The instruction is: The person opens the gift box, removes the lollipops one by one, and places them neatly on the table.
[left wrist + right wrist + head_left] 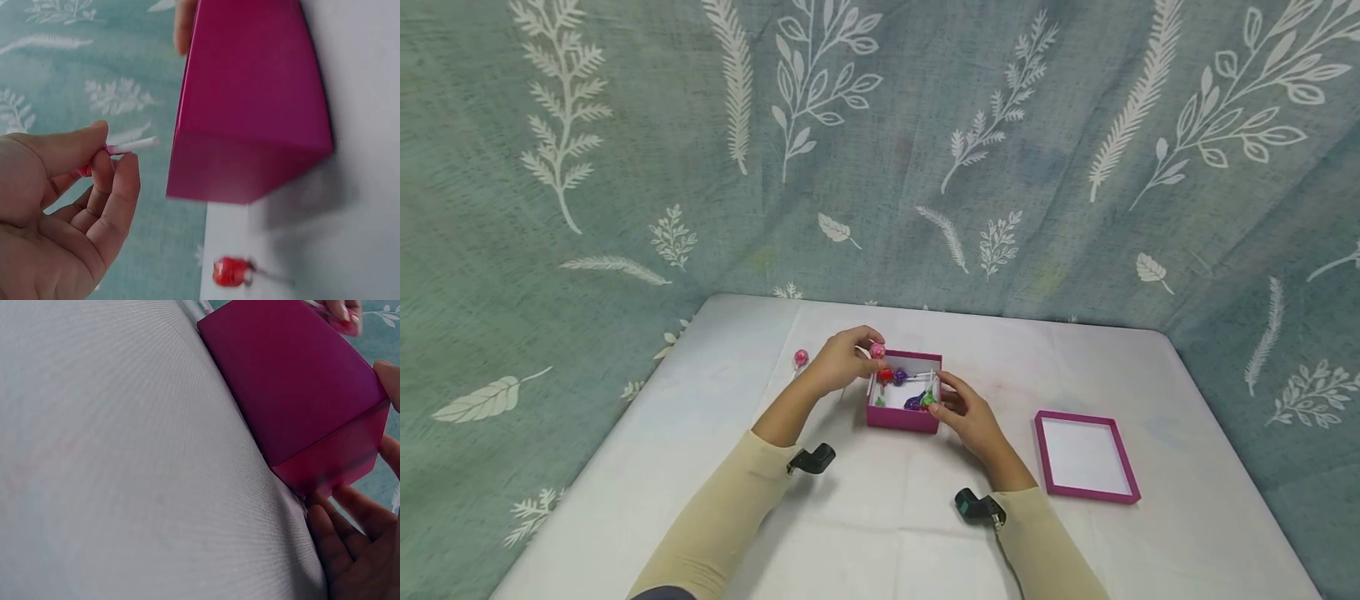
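My left hand [835, 365] pinches a pink lollipop [877, 351] above the back left corner of a magenta box [901, 419]. In the left wrist view its white stick [140, 145] pokes out past thumb and fingers toward the box. Inside the open box lie several wrapped lollipops, among them a red lollipop [885, 376], a purple lollipop [900, 377] and a green lollipop [928, 399]. My right hand [973, 421] holds the box at its right side, thumb at the near corner and fingers against the right wall.
Left of the box, another pink lollipop [801, 357] lies on the white-covered table [880, 517]. The magenta-rimmed lid [1086, 457] rests inside-up at the right. A patterned green cloth [880, 150] hangs behind the table.
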Demonstrator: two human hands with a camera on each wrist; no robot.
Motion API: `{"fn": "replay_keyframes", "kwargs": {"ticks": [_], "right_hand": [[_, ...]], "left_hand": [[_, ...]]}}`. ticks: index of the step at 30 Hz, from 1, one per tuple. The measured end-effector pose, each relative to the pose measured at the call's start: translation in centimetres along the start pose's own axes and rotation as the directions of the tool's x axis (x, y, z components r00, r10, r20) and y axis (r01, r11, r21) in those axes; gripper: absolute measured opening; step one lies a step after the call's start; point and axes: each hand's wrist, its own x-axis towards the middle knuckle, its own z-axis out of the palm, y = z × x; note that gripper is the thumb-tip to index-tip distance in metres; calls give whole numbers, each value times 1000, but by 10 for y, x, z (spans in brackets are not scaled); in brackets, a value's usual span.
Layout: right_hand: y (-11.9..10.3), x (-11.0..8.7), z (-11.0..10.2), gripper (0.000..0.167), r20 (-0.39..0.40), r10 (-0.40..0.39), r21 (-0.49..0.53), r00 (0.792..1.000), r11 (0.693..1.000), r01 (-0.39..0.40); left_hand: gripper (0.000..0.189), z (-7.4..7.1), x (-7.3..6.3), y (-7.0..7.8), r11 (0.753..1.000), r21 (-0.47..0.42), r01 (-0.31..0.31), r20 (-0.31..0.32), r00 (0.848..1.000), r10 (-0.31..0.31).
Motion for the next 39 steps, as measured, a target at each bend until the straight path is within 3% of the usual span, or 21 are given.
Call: {"fn": "replay_keyframes", "kwargs": {"ticks": [13,22,28,34,39], "right_hand": [[-1,-1,1,65,6,29,8,1000,1000,-29],[-2,-1,1,66,6,42,-6,999,999,-42],[-1,0,0,66,2,35,-6,999,999,-35],[0,-1,1,66,3,32,-8,999,999,-32],[1,0,2,65,-2,18,-4,1000,1000,-18]], "left_hand": [[33,-38,-15,-37,998,-46,32,-46,998,-34],[36,-63,-26,-60,996,-23,86,-99,991,-88],[38,-75,-27,-72,993,0,120,-137,983,-119],[45,-82,-26,-84,987,-10,161,-135,978,-161],[45,-88,-25,-92,977,47,209,-147,969,-201]]}}
